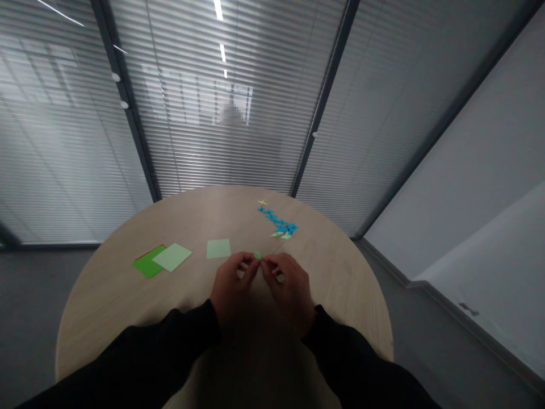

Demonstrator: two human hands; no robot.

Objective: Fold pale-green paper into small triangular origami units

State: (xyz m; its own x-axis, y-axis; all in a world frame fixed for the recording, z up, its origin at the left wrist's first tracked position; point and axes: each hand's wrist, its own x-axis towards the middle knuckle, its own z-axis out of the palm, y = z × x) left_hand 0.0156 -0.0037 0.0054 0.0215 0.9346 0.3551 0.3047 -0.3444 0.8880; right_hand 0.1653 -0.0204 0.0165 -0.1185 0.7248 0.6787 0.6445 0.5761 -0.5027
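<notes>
The left hand [234, 287] and right hand [287, 292] close in a firm fingertip pinch on a small folded green paper piece [258, 255], with a pale green paper square [218, 248] at twelve o'clock, green paper sheets [166, 258] at ten and blue folded pieces [279, 222] at one on the round wooden table [110, 301].

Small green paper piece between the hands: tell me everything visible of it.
The small green paper piece is pale green, with a matt paper look, and appears folded, though it is too small here to make out its exact shape or creases. It is pinched between the fingertips of the left hand and the right hand, above the round wood-look table. Those fingertips are all that visibly touch it.
</notes>
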